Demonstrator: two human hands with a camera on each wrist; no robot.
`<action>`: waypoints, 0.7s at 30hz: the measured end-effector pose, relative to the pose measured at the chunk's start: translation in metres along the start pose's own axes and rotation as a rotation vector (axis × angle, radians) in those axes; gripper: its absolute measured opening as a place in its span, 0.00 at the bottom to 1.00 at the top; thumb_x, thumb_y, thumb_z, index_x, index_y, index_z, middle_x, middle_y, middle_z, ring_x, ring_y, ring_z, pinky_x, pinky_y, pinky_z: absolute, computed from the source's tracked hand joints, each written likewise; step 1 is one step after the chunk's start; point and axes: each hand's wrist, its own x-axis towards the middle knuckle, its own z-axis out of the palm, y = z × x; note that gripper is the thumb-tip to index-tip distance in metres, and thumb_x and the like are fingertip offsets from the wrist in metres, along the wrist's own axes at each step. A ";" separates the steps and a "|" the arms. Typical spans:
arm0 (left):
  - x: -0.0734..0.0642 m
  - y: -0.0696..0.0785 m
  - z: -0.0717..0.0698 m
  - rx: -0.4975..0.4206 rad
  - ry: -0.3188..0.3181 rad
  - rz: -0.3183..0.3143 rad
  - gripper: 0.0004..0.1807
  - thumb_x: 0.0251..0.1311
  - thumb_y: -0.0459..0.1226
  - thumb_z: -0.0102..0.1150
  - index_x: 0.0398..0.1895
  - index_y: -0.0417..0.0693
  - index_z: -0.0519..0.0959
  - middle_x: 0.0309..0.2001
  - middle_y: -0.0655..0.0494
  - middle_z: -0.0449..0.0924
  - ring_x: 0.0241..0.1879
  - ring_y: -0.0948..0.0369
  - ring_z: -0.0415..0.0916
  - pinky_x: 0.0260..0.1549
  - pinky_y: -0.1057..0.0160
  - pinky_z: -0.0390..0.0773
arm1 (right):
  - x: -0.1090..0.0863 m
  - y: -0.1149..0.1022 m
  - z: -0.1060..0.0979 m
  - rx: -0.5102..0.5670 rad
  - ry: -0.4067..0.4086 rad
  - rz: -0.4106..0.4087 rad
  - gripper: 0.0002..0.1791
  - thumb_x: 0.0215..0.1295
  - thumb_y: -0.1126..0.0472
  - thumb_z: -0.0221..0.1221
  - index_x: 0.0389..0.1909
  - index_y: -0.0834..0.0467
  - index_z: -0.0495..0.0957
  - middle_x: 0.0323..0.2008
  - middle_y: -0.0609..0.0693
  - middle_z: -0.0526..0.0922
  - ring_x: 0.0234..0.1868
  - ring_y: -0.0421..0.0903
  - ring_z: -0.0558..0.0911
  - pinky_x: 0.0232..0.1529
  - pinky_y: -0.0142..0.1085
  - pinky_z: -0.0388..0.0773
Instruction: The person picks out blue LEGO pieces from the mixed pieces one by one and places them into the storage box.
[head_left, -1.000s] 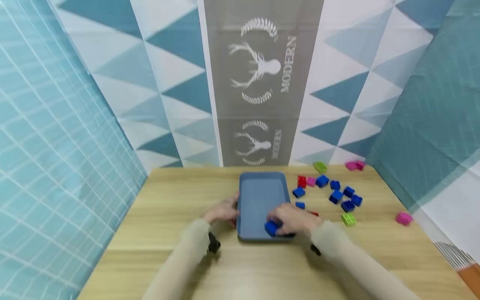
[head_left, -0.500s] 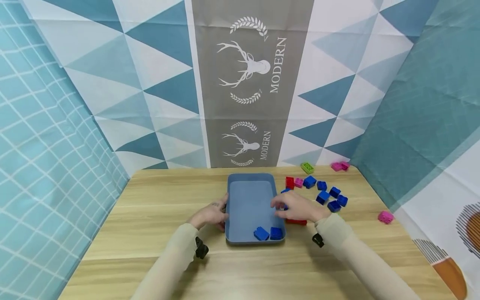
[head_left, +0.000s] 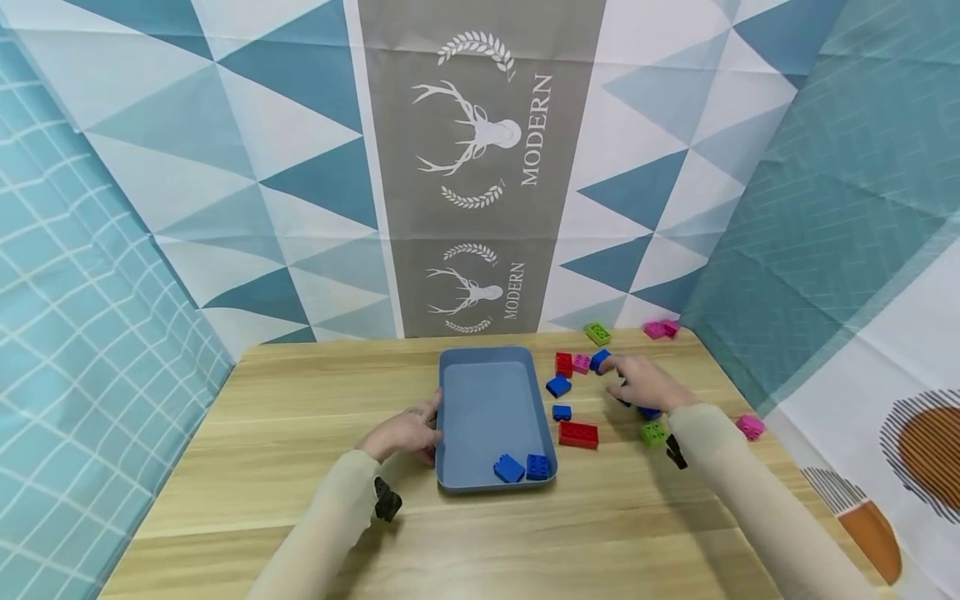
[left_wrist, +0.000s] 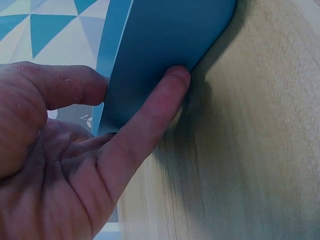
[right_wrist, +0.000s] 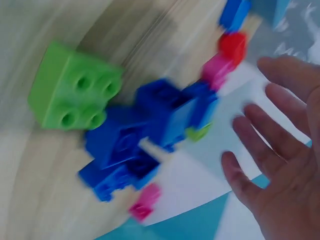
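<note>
My left hand (head_left: 405, 433) is at the left side of a blue-grey tray (head_left: 442, 458). In the left wrist view, one finger lies along the tray's outer wall (left_wrist: 150, 60) while another digit's tip passes behind the rim, so the wall sits between them. Two blue toy bricks (head_left: 509, 468) lie inside the tray's near right corner. Over the brick group on the right, my right hand (head_left: 645, 383) hovers with spread fingers and holds nothing. Blue bricks (right_wrist: 165, 110) and a green brick (right_wrist: 75, 90) show beside it in the right wrist view; the hand covers some in the head view.
Right of the tray lie a long red brick (head_left: 578, 434), a small blue brick (head_left: 562, 412) and another blue brick (head_left: 558, 386). Further back are red (head_left: 564, 364), pink (head_left: 581, 363) and green (head_left: 597, 334) bricks. A pink brick (head_left: 751, 427) sits near the table's right edge.
My right hand let go of a blue brick in the tray's near right corner, then moved right and away over the loose bricks. My left hand stays at the tray. The head view has shifted.
</note>
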 end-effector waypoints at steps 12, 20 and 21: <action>-0.006 -0.003 -0.003 -0.017 -0.010 0.014 0.49 0.68 0.27 0.54 0.82 0.42 0.34 0.79 0.27 0.41 0.32 0.53 0.83 0.35 0.56 0.88 | 0.043 0.016 0.017 -0.074 0.009 0.223 0.32 0.72 0.55 0.60 0.73 0.61 0.68 0.72 0.73 0.63 0.69 0.74 0.66 0.66 0.72 0.62; -0.003 -0.004 -0.005 -0.014 -0.047 -0.005 0.49 0.71 0.29 0.55 0.82 0.42 0.32 0.78 0.27 0.43 0.32 0.52 0.85 0.37 0.55 0.88 | 0.046 0.022 0.035 -0.129 0.054 0.300 0.28 0.70 0.58 0.62 0.67 0.66 0.71 0.64 0.73 0.73 0.66 0.72 0.71 0.66 0.73 0.61; -0.002 -0.003 -0.005 -0.013 -0.053 -0.006 0.49 0.72 0.29 0.54 0.82 0.42 0.32 0.78 0.26 0.43 0.32 0.51 0.85 0.37 0.55 0.88 | 0.045 0.023 0.035 -0.134 0.066 0.296 0.28 0.70 0.59 0.62 0.66 0.66 0.72 0.63 0.73 0.74 0.65 0.72 0.71 0.65 0.73 0.61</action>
